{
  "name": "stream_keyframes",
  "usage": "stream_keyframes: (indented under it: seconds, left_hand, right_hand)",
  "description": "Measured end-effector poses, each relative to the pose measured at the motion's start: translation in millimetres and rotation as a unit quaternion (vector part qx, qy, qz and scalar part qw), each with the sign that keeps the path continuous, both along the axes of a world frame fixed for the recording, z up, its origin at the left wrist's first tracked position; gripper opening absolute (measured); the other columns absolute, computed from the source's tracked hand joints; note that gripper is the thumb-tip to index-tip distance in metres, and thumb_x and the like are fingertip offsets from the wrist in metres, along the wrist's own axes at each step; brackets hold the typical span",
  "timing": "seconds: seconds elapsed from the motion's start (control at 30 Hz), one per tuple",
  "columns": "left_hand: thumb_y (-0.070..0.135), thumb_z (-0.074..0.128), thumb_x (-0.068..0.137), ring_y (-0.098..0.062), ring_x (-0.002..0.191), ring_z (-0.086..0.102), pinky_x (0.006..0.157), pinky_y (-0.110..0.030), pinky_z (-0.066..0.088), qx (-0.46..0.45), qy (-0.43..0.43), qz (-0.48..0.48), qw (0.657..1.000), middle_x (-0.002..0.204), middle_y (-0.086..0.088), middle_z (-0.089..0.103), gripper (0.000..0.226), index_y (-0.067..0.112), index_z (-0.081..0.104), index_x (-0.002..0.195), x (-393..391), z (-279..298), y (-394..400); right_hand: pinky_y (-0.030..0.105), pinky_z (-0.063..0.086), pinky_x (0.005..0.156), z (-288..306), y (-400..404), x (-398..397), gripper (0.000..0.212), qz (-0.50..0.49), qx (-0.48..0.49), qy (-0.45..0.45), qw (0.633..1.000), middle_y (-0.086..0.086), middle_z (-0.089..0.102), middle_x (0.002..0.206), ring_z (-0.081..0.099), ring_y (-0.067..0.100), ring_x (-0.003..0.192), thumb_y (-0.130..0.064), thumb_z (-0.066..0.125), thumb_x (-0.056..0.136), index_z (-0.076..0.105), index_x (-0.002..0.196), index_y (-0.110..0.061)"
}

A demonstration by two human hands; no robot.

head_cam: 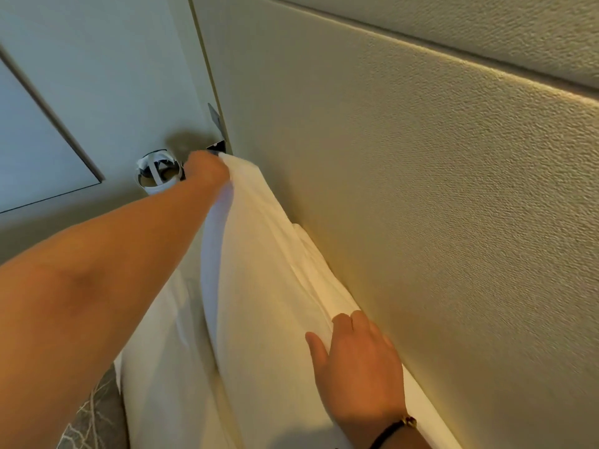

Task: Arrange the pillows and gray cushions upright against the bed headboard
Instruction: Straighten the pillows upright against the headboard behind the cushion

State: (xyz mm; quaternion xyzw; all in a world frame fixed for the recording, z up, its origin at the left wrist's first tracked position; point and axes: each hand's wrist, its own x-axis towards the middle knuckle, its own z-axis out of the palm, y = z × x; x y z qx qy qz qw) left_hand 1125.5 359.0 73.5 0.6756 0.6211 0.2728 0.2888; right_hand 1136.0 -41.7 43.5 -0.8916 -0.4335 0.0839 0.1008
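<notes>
Hands (pixel 207 171) (pixel 359 367) hold unlabelled white pillow (pixel 269 286) against headboard (pixel 421 189).

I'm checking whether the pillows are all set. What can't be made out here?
- Gray cushion: head view, cut off by the bottom edge and left arm.
- Second pillow: mostly hidden behind the front pillow.
- Right hand fingertips: tucked behind the pillow.

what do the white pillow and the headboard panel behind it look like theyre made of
White pillow: looks like a smooth woven fabric case, probably cotton, matte; it creases and folds softly where the left hand pinches its corner and the right hand presses on it.

Headboard: beige with a fine pebbled grain, likely textured upholstery or vinyl covering; the seam line between panels suggests padded sections, but that is uncertain.
</notes>
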Motion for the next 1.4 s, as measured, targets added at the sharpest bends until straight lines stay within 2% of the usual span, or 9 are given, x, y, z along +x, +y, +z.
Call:
stream_keyframes:
  seconds: [0.13, 0.23, 0.33, 0.47, 0.63, 0.77, 0.97, 1.27, 1.4]
  left_hand:
    - [0.026, 0.056, 0.096, -0.033, 0.117, 0.057, 0.092, -0.042, 0.046, 0.127, 0.143, -0.21, 0.959, 0.126, -0.013, 0.062, 0.034, 0.012, 0.056, 0.127, 3, -1, -46]
    - [0.021, 0.052, 0.096, -0.024, 0.117, 0.057, 0.09, -0.036, 0.046, 0.181, 0.259, -0.465, 0.827, 0.123, 0.0, 0.064, 0.026, 0.022, 0.066, 0.118, -6, 3, -89]
    - [0.026, 0.053, 0.096, -0.014, 0.125, 0.052, 0.104, -0.038, 0.043, 0.132, 0.324, -0.619, 0.703, 0.136, 0.011, 0.06, 0.035, 0.031, 0.063, 0.129, -18, 2, -134]
    - [0.046, 0.051, 0.098, -0.008, 0.141, 0.034, 0.115, -0.035, 0.032, 0.163, 0.329, -0.686, 0.628, 0.151, 0.018, 0.043, 0.043, 0.04, 0.05, 0.14, -32, 1, -164]
    - [0.048, 0.053, 0.097, -0.013, 0.142, 0.036, 0.113, -0.037, 0.036, 0.205, 0.384, -0.686, 0.583, 0.148, 0.013, 0.048, 0.044, 0.037, 0.053, 0.139, -38, -3, -169]
    - [0.039, 0.055, 0.096, -0.015, 0.107, 0.062, 0.093, -0.034, 0.046, 0.254, 0.349, -0.663, 0.611, 0.114, 0.008, 0.07, 0.027, 0.027, 0.072, 0.113, -42, -8, -180]
    - [0.029, 0.055, 0.096, -0.019, 0.093, 0.063, 0.084, -0.035, 0.046, 0.332, 0.279, -0.588, 0.683, 0.099, 0.003, 0.073, 0.019, 0.024, 0.071, 0.104, -41, -2, -188]
    - [0.024, 0.053, 0.097, -0.026, 0.1, 0.059, 0.079, -0.041, 0.047, 0.283, 0.218, -0.42, 0.834, 0.105, -0.003, 0.069, 0.016, 0.019, 0.066, 0.106, -42, -17, -228]
    - [0.035, 0.046, 0.103, -0.022, 0.111, 0.059, 0.089, -0.038, 0.049, 0.224, 0.118, -0.361, 0.898, 0.13, 0.0, 0.061, 0.031, 0.025, 0.053, 0.132, -102, -32, -231]
  right_hand:
    - [0.033, 0.041, 0.087, 6, -13, -1, 0.048, -0.032, -0.022, 0.011, 0.999, -0.007, 0.049, 0.103, 0.05, 0.016, 0.098, -0.066, 0.021, 0.092, 0.048, 0.107, -0.029]
    - [0.034, 0.045, 0.082, 9, -32, -3, 0.049, -0.047, -0.041, -0.011, 0.998, -0.006, 0.053, 0.098, 0.057, 0.017, 0.094, -0.067, 0.022, 0.092, 0.052, 0.101, -0.028]
    - [0.037, 0.049, 0.053, 12, -55, -10, 0.05, -0.051, 0.017, -0.055, 0.997, 0.003, 0.054, 0.064, 0.059, 0.025, 0.057, -0.055, 0.034, 0.086, 0.06, 0.07, -0.016]
    - [0.036, 0.048, 0.047, 13, -76, -17, 0.064, -0.056, 0.027, -0.088, 0.994, 0.003, 0.051, 0.058, 0.056, 0.025, 0.05, -0.057, 0.024, 0.092, 0.06, 0.061, -0.014]
    - [0.032, 0.039, 0.083, 4, -84, -16, 0.046, -0.035, -0.049, 0.006, 0.998, -0.007, 0.048, 0.1, 0.05, 0.015, 0.095, -0.064, 0.023, 0.094, 0.05, 0.103, -0.028]
    - [0.028, 0.033, 0.064, -2, -86, -21, 0.025, -0.016, -0.013, -0.015, 1.0, -0.009, 0.046, 0.081, 0.04, 0.013, 0.07, -0.045, 0.045, 0.098, 0.054, 0.084, -0.026]
    - [0.026, 0.03, 0.041, 14, -90, -7, 0.035, -0.05, 0.099, -0.072, 0.991, -0.004, 0.046, 0.056, 0.042, 0.016, 0.045, -0.017, 0.079, 0.075, 0.048, 0.059, -0.021]
    - [0.028, 0.034, 0.048, 12, -89, -6, 0.027, -0.118, 0.084, -0.065, 0.987, -0.001, 0.048, 0.065, 0.045, 0.018, 0.055, -0.015, 0.061, 0.093, 0.055, 0.067, -0.016]
    - [0.037, 0.04, 0.071, 11, -102, -32, 0.016, -0.066, 0.136, -0.131, 0.98, -0.002, 0.054, 0.085, 0.048, 0.022, 0.077, -0.008, 0.061, 0.087, 0.06, 0.098, -0.02]
